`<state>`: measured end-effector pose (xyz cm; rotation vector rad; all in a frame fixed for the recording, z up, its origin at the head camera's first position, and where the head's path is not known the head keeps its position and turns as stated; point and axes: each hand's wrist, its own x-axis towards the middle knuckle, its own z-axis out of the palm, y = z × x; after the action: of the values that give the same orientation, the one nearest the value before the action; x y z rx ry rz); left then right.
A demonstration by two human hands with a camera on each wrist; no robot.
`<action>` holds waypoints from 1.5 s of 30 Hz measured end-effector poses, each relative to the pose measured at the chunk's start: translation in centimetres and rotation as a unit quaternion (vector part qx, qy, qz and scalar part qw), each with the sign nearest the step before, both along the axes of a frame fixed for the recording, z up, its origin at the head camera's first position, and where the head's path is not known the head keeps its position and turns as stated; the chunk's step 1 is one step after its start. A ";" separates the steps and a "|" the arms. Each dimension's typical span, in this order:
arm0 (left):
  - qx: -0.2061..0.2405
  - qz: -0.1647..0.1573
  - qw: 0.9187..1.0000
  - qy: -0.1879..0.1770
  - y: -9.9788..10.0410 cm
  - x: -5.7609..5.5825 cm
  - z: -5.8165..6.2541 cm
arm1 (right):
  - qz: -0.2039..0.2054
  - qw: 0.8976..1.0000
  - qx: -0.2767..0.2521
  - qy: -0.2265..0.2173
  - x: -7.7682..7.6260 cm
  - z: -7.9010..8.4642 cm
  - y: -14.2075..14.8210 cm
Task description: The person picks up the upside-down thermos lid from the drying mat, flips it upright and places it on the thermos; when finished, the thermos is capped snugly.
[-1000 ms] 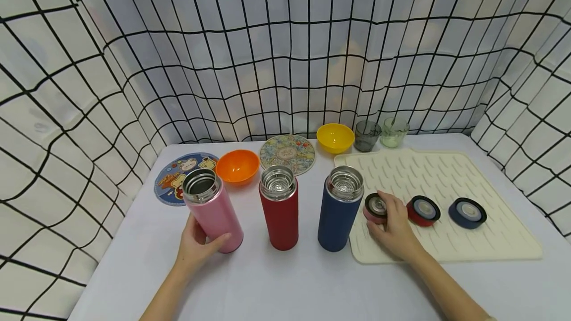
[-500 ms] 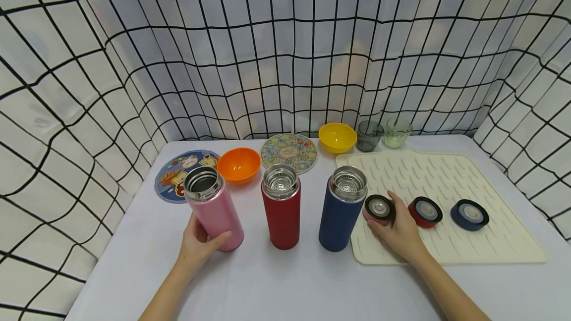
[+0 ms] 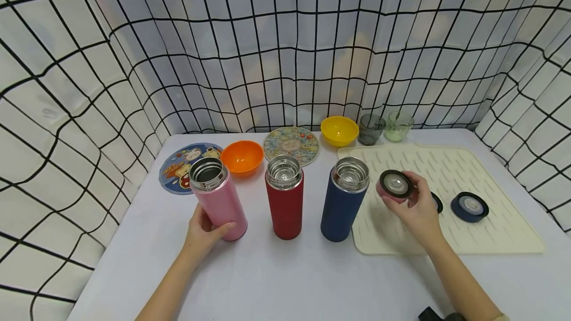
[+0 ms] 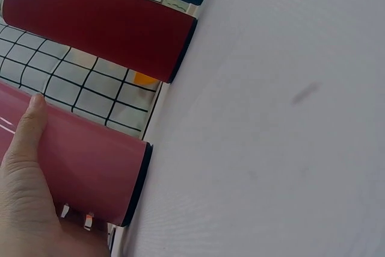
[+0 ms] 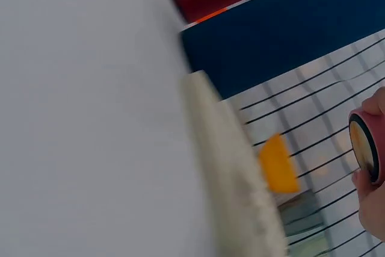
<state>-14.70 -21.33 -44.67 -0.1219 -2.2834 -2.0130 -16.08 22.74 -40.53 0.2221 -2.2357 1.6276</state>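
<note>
My left hand (image 3: 201, 234) grips the lower part of an uncapped pink thermos bottle (image 3: 219, 202), which stands on the table; in the left wrist view the thumb lies along its pink side (image 4: 90, 161). Over the cream mat, my right hand (image 3: 419, 212) holds a pink bottle lid (image 3: 391, 187) by its rim, its underside tilted toward the head camera. An uncapped red thermos (image 3: 285, 202) and an uncapped blue thermos (image 3: 341, 207) stand upright between the hands. Behind the right hand, a second lid (image 3: 437, 202) is mostly hidden. A blue lid (image 3: 470, 206) lies farther right on the mat.
The cream drying mat (image 3: 499, 241) covers the right side. Along the back are an orange bowl (image 3: 243, 157), a yellow bowl (image 3: 340, 131), a dark glass (image 3: 371, 130), a greenish glass (image 3: 398, 127) and two round placemats, one patterned (image 3: 292, 145), one blue (image 3: 171, 175). Netting encloses the table.
The right hand has lifted the pink lid off the mat and moved it slightly right, now covering most of the red lid. The left hand stays on the pink thermos. The head view has shifted slightly.
</note>
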 end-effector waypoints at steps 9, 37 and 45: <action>-0.002 0.007 0.999 0.047 0.2 -0.4 0.1 | 0.111 0.979 -0.153 0.076 1.2 6.2 -0.7; -0.041 0.016 0.997 0.066 -0.3 0.2 -0.3 | 0.316 0.907 -0.186 0.205 3.3 11.9 -12.8; -0.107 0.006 0.990 0.092 -0.5 0.0 -0.3 | 0.342 0.917 -0.126 0.164 2.6 12.0 -16.6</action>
<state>-14.72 -21.81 -44.97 -0.2947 -2.3657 -1.6687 -13.51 6.17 -28.52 1.2173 -1.7535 1.9938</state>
